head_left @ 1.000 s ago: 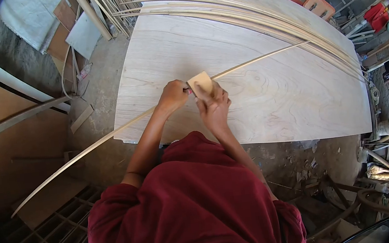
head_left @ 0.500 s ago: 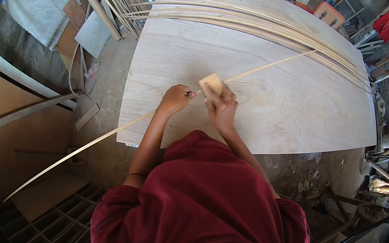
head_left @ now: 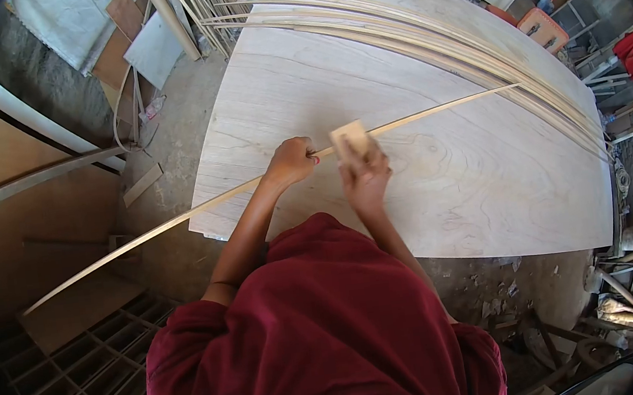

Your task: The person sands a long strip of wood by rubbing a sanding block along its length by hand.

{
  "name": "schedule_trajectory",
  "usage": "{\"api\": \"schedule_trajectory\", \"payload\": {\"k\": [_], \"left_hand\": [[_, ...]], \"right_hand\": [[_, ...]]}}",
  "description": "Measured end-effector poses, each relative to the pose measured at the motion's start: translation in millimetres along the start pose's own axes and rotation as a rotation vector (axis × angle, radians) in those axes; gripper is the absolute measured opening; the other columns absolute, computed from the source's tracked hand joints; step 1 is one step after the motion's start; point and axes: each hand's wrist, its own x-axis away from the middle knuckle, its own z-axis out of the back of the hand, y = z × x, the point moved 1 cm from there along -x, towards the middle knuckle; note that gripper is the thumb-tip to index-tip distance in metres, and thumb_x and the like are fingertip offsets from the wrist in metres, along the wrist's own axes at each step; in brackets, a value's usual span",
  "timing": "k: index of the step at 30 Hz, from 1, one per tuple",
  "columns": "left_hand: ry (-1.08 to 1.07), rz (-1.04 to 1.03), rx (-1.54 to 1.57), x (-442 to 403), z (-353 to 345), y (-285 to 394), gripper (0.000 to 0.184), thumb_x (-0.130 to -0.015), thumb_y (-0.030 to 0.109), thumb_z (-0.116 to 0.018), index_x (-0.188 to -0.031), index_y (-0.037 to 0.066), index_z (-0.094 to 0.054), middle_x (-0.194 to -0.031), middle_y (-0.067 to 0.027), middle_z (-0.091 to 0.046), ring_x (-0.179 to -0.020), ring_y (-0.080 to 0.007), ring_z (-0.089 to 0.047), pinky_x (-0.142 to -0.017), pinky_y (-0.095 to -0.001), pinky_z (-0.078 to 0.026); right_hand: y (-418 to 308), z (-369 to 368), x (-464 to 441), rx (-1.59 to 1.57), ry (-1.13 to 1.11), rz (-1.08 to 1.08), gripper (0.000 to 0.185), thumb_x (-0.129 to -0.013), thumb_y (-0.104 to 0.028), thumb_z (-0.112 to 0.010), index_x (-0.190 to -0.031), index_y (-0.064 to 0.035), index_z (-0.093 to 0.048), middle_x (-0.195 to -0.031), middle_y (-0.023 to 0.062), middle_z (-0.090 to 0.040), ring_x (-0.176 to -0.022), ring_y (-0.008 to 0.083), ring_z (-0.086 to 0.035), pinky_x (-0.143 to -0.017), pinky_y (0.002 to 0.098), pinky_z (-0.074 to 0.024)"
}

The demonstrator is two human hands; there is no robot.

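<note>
My left hand (head_left: 291, 161) is closed around a long, thin wooden strip (head_left: 432, 112). The strip crosses the pale plywood sheet (head_left: 473, 203) diagonally, and its left end sticks out past the sheet's edge. In my right hand (head_left: 365, 180) is a small tan rectangular block (head_left: 347, 133), held against or just over the strip, right of my left hand. The block looks like a sanding block, though its underside is hidden and the fingers are slightly blurred.
More thin wooden strips (head_left: 424, 48) lie along the far side of the plywood. Others stand upright (head_left: 212, 2) beyond its left corner. A dark grid rack (head_left: 95, 379) is at lower left. An orange stool (head_left: 543, 27) and scrap wood are at the right.
The strip has shifted slightly, its left end now a little higher and further right. My right hand and the block have moved slightly right; my left hand keeps its grip.
</note>
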Motion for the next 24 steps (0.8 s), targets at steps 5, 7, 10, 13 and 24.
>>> {"api": "schedule_trajectory", "payload": {"k": [5, 7, 10, 13, 24], "left_hand": [[0.107, -0.107, -0.155, 4, 3, 7, 0.017, -0.075, 0.015, -0.066, -0.078, -0.002, -0.064, -0.073, -0.0194, -0.062, -0.072, -0.0348, -0.060, -0.065, -0.0403, -0.045], [0.104, -0.115, -0.126, 8, 2, 8, 0.017, -0.075, 0.015, -0.066, -0.077, -0.002, -0.064, -0.074, -0.0200, -0.061, -0.073, -0.0353, -0.060, -0.066, -0.0407, -0.045], [0.092, -0.134, -0.095, 8, -1, 7, 0.017, -0.075, 0.015, -0.066, -0.077, -0.002, -0.064, -0.075, -0.0208, -0.061, -0.073, -0.0358, -0.059, -0.066, -0.0411, -0.045], [0.091, -0.130, -0.083, 7, -1, 9, 0.018, -0.075, 0.015, -0.066, -0.077, -0.002, -0.063, -0.074, -0.0212, -0.060, -0.072, -0.0360, -0.059, -0.066, -0.0411, -0.045], [0.094, -0.167, -0.034, 12, 7, 7, 0.019, -0.075, 0.015, -0.065, -0.075, -0.003, -0.062, -0.068, -0.0219, -0.058, -0.064, -0.0354, -0.057, -0.062, -0.0401, -0.044]], "right_hand": [[-20, 6, -2, 0.054, -0.102, 0.082, 0.046, -0.077, -0.027, -0.066, -0.122, -0.0300, -0.057, -0.127, 0.0141, -0.044, -0.109, 0.0348, -0.042, -0.086, 0.0490, -0.0336], [-10, 8, -9, 0.055, -0.073, 0.051, 0.045, -0.077, -0.027, -0.066, -0.122, -0.0300, -0.058, -0.127, 0.0138, -0.044, -0.109, 0.0348, -0.042, -0.086, 0.0495, -0.0340], [6, 10, -20, 0.096, -0.057, -0.144, 0.044, -0.077, -0.027, -0.066, -0.121, -0.0295, -0.058, -0.126, 0.0140, -0.044, -0.108, 0.0344, -0.043, -0.084, 0.0501, -0.0352], [7, 8, -19, 0.176, -0.046, -0.206, 0.045, -0.077, -0.028, -0.066, -0.122, -0.0291, -0.058, -0.126, 0.0138, -0.044, -0.108, 0.0340, -0.043, -0.082, 0.0499, -0.0362], [10, 6, -18, -0.057, -0.014, -0.078, 0.044, -0.079, -0.030, -0.066, -0.122, -0.0284, -0.058, -0.126, 0.0134, -0.045, -0.105, 0.0329, -0.045, -0.083, 0.0501, -0.0370]]}}
